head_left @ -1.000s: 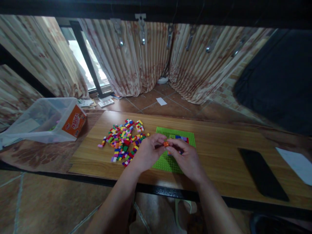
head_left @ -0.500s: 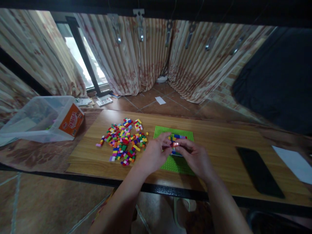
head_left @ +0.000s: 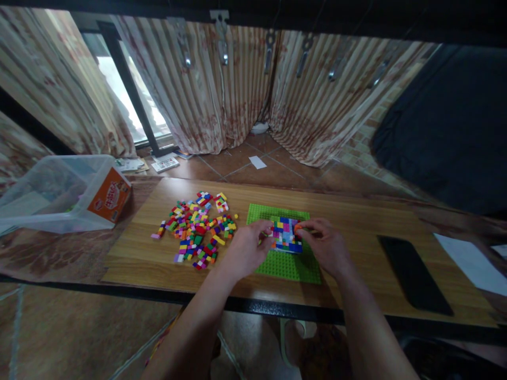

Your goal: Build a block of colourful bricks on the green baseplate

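Note:
A multicoloured build of toy bricks (head_left: 285, 235) sits on the green baseplate (head_left: 291, 269), its studded top showing blue, yellow, pink and white. At its left edge, my left hand (head_left: 249, 245) has thumb and forefinger closed against the side, with a bit of red between the fingertips. On the opposite side, my right hand (head_left: 327, 245) pinches a small orange brick (head_left: 298, 228) at the build's upper right edge. Whether that brick touches the build is too small to tell. A spread of loose bricks (head_left: 200, 230) lies left of the baseplate.
A clear plastic box (head_left: 59, 221) with an orange label stands at the far left. To the right lie a black flat slab (head_left: 414, 274) and white paper (head_left: 469, 264). The wooden board's front edge borders a dark rail (head_left: 285, 311). Striped curtains hang behind.
My hands have drawn apart, uncovering the top of the build. My right hand now shows an orange brick at its fingertips. The whole view has shifted slightly.

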Demonstrator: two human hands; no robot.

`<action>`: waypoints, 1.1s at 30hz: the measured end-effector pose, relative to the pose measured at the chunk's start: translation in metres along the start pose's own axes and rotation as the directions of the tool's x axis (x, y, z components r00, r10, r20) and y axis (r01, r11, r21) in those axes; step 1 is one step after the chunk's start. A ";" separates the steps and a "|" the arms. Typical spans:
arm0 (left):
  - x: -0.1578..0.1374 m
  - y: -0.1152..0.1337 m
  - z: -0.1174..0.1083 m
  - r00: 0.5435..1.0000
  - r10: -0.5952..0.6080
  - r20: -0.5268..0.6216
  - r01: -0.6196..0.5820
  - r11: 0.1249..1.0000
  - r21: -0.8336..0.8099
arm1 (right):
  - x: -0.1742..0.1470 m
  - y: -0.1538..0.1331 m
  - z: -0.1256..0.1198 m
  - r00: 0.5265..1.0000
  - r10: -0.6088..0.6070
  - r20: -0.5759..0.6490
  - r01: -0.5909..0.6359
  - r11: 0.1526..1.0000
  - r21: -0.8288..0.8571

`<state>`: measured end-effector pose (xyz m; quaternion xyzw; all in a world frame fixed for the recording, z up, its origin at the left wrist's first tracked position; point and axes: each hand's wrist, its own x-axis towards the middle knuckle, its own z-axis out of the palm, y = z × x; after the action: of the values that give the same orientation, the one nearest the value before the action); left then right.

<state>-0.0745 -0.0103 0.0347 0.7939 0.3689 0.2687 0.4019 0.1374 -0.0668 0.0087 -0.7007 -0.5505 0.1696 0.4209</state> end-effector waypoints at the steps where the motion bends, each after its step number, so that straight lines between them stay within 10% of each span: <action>1: 0.000 0.000 0.000 1.000 0.004 0.007 -0.004 1.000 0.008 | 0.000 0.000 0.002 1.000 -0.010 0.002 0.010 1.000 -0.009; 33: -0.002 0.001 -0.005 0.998 -0.030 0.050 0.025 0.994 0.104 | 0.011 0.009 0.026 0.966 0.251 -0.054 -0.245 0.964 0.105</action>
<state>-0.0788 -0.0105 0.0380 0.8150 0.3829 0.2231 0.3733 0.1287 -0.0465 -0.0110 -0.7481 -0.4350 0.2241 0.4483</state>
